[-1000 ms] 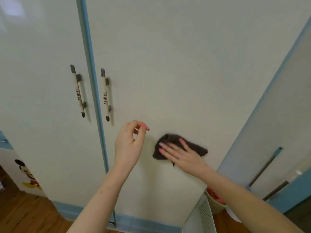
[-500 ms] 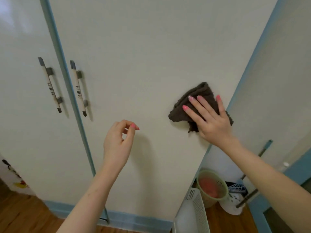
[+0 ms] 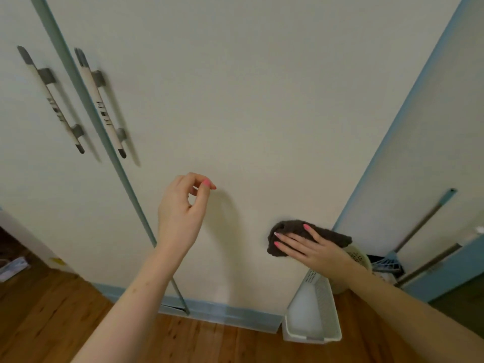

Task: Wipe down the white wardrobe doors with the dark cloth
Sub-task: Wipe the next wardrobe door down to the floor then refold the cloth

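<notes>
Right hand (image 3: 315,248): fingers straight and slightly spread, laid flat on the dark cloth (image 3: 301,235), pressing it against the right-hand wardrobe door (image 3: 235,100). The fingertips point toward 10 o'clock; the forearm runs out toward 4 o'clock and leaves the frame at the lower right. The cloth is bunched, sitting low on the door, with its tail reaching the door's right edge.

Left hand (image 3: 180,213): raised in front of the same door at about 9 o'clock from the cloth, well apart from it. Fingers loosely curled, thumb and forefinger tips close together, holding nothing. Whether it touches the door cannot be told. Its forearm runs toward 7 o'clock.

Edges: a blue-green strip (image 3: 86,108) divides the right-hand door from the left-hand door (image 3: 31,179). A blue edging (image 3: 392,142) bounds the right-hand door at 3 o'clock; a blue plinth (image 3: 230,314) runs along the bottom. Bare door surface extends from the cloth toward 12 and 10 o'clock.

Surroundings: two bar handles (image 3: 100,106) flank the dividing strip, at 10 o'clock from the left hand. A white perforated basket (image 3: 311,310) stands on the wooden floor (image 3: 183,341) directly at 6 o'clock from the cloth, against the door's lower right corner. Behind the right wrist is a round pale bin (image 3: 357,255). Two long tool handles (image 3: 424,221) lean against the side panel at 3 o'clock.
</notes>
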Tool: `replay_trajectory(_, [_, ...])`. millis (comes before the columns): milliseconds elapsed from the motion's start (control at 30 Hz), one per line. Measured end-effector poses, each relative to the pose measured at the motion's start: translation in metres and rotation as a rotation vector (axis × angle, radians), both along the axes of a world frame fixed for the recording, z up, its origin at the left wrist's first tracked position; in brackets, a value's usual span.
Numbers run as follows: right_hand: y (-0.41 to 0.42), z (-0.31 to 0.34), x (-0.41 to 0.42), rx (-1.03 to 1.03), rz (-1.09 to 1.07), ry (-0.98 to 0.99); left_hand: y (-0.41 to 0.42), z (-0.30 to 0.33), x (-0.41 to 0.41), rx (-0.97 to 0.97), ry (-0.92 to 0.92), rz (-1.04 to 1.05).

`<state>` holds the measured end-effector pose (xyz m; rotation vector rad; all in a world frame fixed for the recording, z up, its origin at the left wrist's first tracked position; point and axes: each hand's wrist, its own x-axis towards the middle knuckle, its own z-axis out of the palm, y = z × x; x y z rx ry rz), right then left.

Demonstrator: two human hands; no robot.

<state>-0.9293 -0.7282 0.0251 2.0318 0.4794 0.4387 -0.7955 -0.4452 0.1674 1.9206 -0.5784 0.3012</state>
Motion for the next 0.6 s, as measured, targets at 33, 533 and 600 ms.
replay_trajectory(33, [-0.002, 0.004, 0.001, 0.017, 0.044, -0.008, 0.002, -0.002, 0.001, 0.001, -0.002, -0.007])
replay_trajectory(533, [0.036, -0.045, 0.048, 0.181, 0.147, -0.029, 0.028, -0.037, 0.015, 0.111, 0.037, 0.019])
replay_trajectory(600, [0.042, -0.070, 0.047, 0.044, 0.162, 0.151, 0.036, -0.040, 0.016, 0.128, 0.039, 0.028])
